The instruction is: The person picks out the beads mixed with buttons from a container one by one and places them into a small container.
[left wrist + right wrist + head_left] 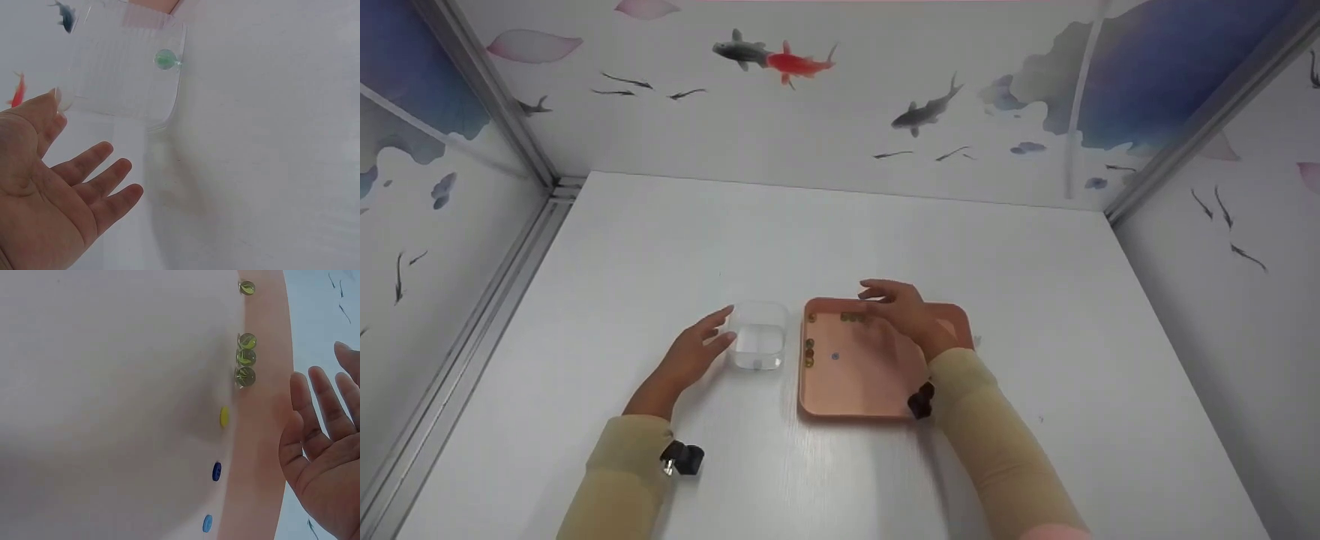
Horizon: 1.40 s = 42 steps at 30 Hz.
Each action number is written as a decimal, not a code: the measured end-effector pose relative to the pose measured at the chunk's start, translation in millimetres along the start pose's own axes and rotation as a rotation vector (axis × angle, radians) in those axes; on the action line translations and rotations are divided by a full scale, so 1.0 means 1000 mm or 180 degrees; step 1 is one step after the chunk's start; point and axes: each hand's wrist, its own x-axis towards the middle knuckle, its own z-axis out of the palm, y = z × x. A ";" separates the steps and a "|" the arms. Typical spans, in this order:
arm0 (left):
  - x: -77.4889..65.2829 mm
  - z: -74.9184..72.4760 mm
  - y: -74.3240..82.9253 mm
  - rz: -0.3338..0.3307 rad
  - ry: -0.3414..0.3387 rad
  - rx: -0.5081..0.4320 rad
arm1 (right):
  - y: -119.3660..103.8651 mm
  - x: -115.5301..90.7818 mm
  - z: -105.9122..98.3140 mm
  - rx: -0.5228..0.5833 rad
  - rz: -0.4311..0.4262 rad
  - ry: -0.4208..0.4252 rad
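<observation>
A clear plastic box (759, 341) stands left of a pink-orange tray (862, 405). Beside the box's left wall is my left hand (694, 356); in the left wrist view one digit reaches the box's corner, the other fingers are spread. A green marble (165, 59) shows through the box. Over the tray's far rim hovers my right hand (904, 311), fingers loosely extended, with nothing in them. Along that rim, the right wrist view shows several glass marbles (246, 357), a yellow button (224, 417), a dark blue button (216, 471) and a light blue button (207, 523).
More marbles (809, 352) line the tray's left side, and a small blue button (835, 356) lies inside it. Both stand on a white table (735, 480). Panels printed with fish (810, 135) enclose the table at the back and sides.
</observation>
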 end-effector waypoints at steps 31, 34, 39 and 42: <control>-0.001 0.000 0.002 -0.0050 0.0000 0.0024 | 0.002 0.006 -0.004 -0.0640 0.0445 -0.0283; -0.001 0.000 0.002 -0.0042 -0.0031 0.0008 | 0.002 0.005 -0.005 -0.0642 0.0400 -0.0310; -0.001 0.000 0.002 -0.0017 -0.0025 0.0024 | 0.000 0.004 -0.005 -0.0566 0.0512 -0.0360; 0.000 0.001 0.002 -0.0032 -0.0009 0.0045 | -0.002 0.003 -0.005 -0.0589 0.0584 -0.0391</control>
